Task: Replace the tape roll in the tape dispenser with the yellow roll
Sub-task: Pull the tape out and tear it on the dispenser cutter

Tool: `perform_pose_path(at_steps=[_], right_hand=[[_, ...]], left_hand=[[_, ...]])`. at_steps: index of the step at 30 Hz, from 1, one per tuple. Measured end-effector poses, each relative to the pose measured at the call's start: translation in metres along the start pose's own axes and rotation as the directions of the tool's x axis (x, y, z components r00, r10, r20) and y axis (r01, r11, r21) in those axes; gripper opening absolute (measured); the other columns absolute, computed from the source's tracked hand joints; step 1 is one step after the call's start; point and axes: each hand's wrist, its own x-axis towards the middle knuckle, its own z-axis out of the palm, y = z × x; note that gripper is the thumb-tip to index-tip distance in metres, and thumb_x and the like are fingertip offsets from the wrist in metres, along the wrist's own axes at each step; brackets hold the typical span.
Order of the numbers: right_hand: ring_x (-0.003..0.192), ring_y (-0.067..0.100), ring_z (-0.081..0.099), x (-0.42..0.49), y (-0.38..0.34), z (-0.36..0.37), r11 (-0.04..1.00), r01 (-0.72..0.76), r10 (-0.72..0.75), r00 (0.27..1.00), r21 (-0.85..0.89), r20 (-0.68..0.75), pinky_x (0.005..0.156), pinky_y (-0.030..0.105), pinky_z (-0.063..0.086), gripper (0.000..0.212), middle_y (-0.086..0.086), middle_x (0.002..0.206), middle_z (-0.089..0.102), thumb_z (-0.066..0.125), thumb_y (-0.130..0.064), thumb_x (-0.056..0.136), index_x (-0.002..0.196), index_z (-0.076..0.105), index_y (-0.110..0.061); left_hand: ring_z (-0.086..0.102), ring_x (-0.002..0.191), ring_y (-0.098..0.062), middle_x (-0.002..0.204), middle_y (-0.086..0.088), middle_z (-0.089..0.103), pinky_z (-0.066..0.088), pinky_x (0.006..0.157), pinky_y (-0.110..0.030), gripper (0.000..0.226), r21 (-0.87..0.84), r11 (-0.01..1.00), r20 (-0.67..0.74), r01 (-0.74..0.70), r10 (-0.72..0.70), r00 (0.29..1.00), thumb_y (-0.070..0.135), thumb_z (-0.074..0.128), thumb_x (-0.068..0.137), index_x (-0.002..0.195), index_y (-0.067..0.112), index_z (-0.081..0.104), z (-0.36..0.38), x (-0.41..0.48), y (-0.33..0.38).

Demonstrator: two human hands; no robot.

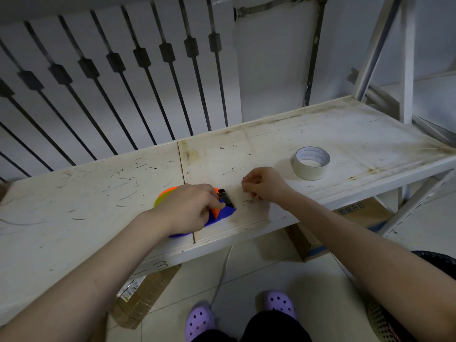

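A blue and orange tape dispenser (pixel 223 213) lies on the white shelf board (pixel 98 193) near its front edge, black cutter (pixel 225 196) pointing right. A yellow roll (pixel 160 199) shows at its left end, mostly hidden. My left hand (pixel 190 208) lies on top of the dispenser and grips it. Just right of the cutter, my right hand (pixel 262 185) rests on the board with its fingers pinched together; I cannot tell whether anything is between them. A beige tape roll (pixel 311 163) stands apart on the board to the right.
A radiator (pixel 123 82) runs along the wall behind the shelf. A white shelf upright (pixel 407 70) rises at the right. Under the board are a cardboard box (pixel 345 225) and a plastic bottle (pixel 145 294). My feet in purple clogs (pixel 199 319) are on the tiled floor.
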Motion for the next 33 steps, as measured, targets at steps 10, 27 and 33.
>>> perform_pose_path(at_steps=[10, 27, 33], right_hand=[[0.062, 0.008, 0.055, -0.012, 0.012, 0.011, 0.978, 0.198, -0.204, 0.969, -0.062, -0.136, 0.065, 0.032, 0.052, 0.007, 0.009, 0.08, 0.065, 0.059, -0.008, 0.087, 0.089, 0.064, -0.011], [0.069, 0.012, 0.055, -0.016, 0.023, 0.015, 0.967, 0.253, -0.252, 0.951, -0.017, -0.179, 0.068, 0.029, 0.05, 0.009, 0.006, 0.084, 0.065, 0.06, -0.01, 0.087, 0.084, 0.061, -0.019], [0.067, 0.007, 0.054, -0.016, 0.025, 0.014, 0.972, 0.235, -0.235, 0.957, -0.021, -0.172, 0.068, 0.027, 0.051, 0.008, 0.004, 0.086, 0.066, 0.061, -0.013, 0.087, 0.084, 0.062, -0.02]], left_hand=[[0.058, 0.109, -0.019, 0.114, -0.001, 0.068, 0.047, 0.09, -0.029, 0.029, -0.304, 0.919, 0.087, 0.25, -0.235, 0.968, 0.011, 0.046, 0.091, 0.104, 0.017, 0.071, -0.004, 0.078, -0.008], [0.061, 0.088, -0.018, 0.087, 0.001, 0.066, 0.051, 0.084, -0.032, 0.012, -0.505, 0.795, 0.287, 0.337, -0.214, 0.934, 0.015, 0.059, 0.088, 0.08, 0.02, 0.067, -0.003, 0.084, -0.019], [0.058, 0.089, -0.017, 0.091, -0.001, 0.065, 0.05, 0.083, -0.03, 0.01, -0.46, 0.817, 0.289, 0.347, -0.232, 0.929, 0.014, 0.06, 0.088, 0.092, 0.011, 0.069, -0.005, 0.083, -0.016]])
